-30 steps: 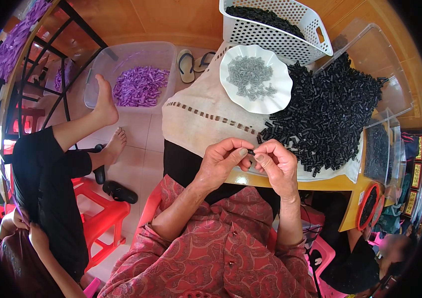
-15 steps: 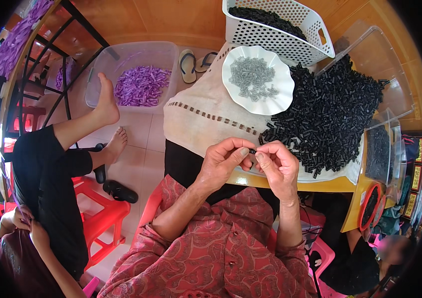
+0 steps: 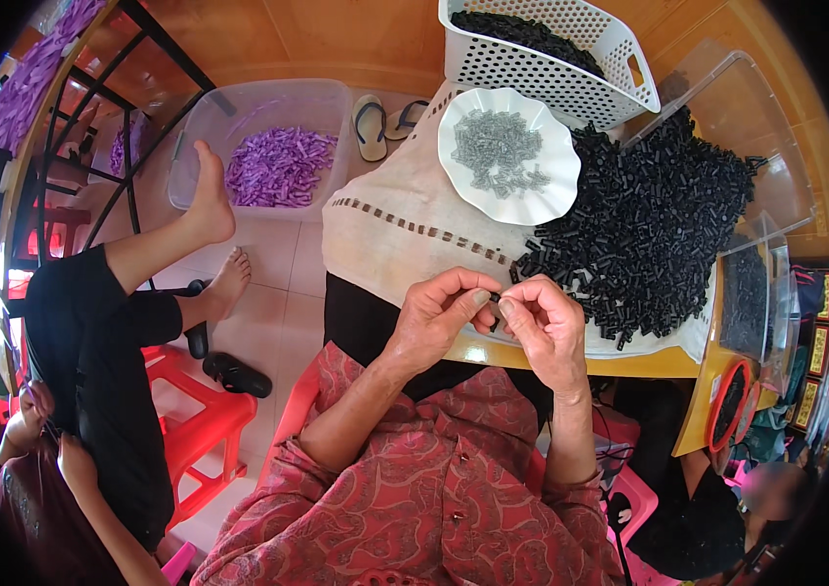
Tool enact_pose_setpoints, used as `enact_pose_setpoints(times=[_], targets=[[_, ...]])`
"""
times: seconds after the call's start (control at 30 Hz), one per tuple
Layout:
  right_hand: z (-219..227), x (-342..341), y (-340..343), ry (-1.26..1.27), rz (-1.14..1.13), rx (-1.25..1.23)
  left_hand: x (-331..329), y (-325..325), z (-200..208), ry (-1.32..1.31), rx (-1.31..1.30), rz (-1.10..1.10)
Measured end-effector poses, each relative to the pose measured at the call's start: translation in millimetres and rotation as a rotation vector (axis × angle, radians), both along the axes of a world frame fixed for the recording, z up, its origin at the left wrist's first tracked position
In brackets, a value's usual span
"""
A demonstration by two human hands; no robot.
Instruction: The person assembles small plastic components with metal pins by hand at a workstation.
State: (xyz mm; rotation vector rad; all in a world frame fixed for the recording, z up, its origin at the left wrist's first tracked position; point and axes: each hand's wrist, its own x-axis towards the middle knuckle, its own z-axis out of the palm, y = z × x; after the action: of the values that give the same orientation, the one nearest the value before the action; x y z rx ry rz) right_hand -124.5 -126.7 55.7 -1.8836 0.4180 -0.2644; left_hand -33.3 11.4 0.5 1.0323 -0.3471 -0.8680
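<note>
Close together at the table's near edge, my left hand (image 3: 437, 320) and my right hand (image 3: 547, 327) are both closed in a pinch. A small black piece (image 3: 496, 297) shows between their fingertips; its exact shape is mostly hidden by the fingers. To the right beyond my hands spreads a big heap of short black tube-like pieces (image 3: 649, 234). A white wavy-rimmed plate (image 3: 559, 161) stands on the pale cloth (image 3: 385, 200), holding small clear pieces (image 3: 497, 146).
A white perforated basket (image 3: 532, 83) of black pieces stands at the back. Clear tubs (image 3: 776, 156) line the right side. On the floor at left are a clear bin (image 3: 195, 127) of purple pieces, a red stool (image 3: 209, 415) and a seated person's legs (image 3: 102, 342).
My hands stay pinched together, with only slight finger movement. At the lower left, the other person's hands have moved apart, one rising.
</note>
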Motion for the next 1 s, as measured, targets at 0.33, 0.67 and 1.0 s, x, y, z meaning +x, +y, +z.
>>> enact_pose_setpoints(times=[0.33, 0.67, 1.0], targets=[[2.1, -1.9, -8.6, 0.146, 0.012, 0.284, 2.9, 1.3, 0.6, -0.006, -0.009, -0.060], [-8.3, -3.3, -6.5, 0.113, -0.017, 0.394, 3.6, 1.4, -1.5, 0.029, -0.047, -0.056], [-7.8, -1.4, -0.6, 0.092, -0.071, 0.390, 4.5, 2.9, 1.1, 0.078, -0.050, -0.057]])
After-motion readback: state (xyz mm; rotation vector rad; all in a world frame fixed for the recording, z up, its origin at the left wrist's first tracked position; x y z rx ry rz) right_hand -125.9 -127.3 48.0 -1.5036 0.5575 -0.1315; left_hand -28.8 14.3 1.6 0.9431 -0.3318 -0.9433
